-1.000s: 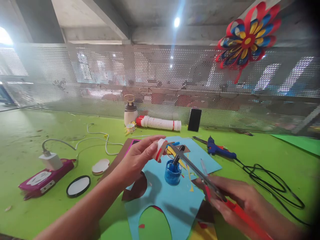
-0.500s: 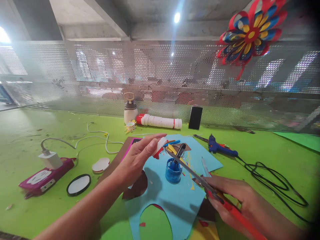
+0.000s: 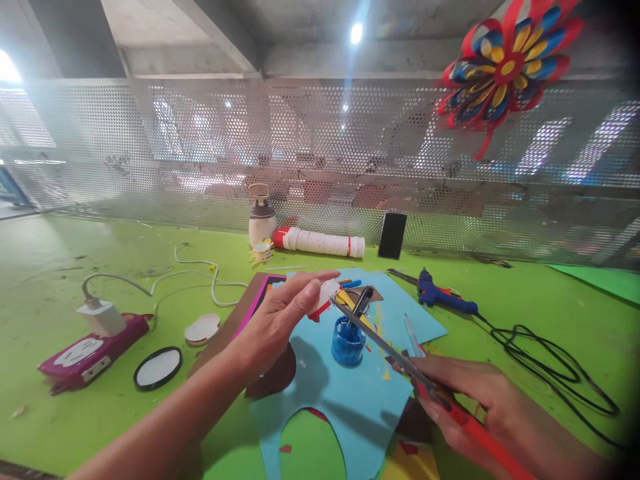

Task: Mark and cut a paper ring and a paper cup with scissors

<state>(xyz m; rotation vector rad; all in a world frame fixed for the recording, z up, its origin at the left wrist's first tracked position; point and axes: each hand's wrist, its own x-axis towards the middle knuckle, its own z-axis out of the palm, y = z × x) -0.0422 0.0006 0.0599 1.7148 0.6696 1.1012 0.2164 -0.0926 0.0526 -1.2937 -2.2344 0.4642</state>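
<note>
My left hand [image 3: 280, 310] pinches a small white and red paper piece [image 3: 327, 295] between thumb and fingers. In my right hand [image 3: 470, 393] is a pair of scissors [image 3: 475, 427] with red handles, the fingers wrapped round them. Their long blades point up and left, and the tips reach the lower right edge of the paper piece. Whether the tips touch it I cannot tell. Below the blades stands a blue jar [image 3: 349, 343] with a black marker [image 3: 363, 300] in it. Under both lies a light blue sheet [image 3: 350, 407] with a rounded cut-out.
A blue glue gun [image 3: 443, 293] with a coiled black cord lies at right. On the left are a purple power strip [image 3: 95, 353], a black-rimmed disc [image 3: 159, 369] and a white disc [image 3: 202, 329]. A phone [image 3: 392, 235], ribbed white tube [image 3: 325, 243] and spray bottle [image 3: 262, 227] stand behind.
The paper piece has turned in my left hand, so more of its white face shows. My left hand has shifted slightly right; the scissors have barely moved.
</note>
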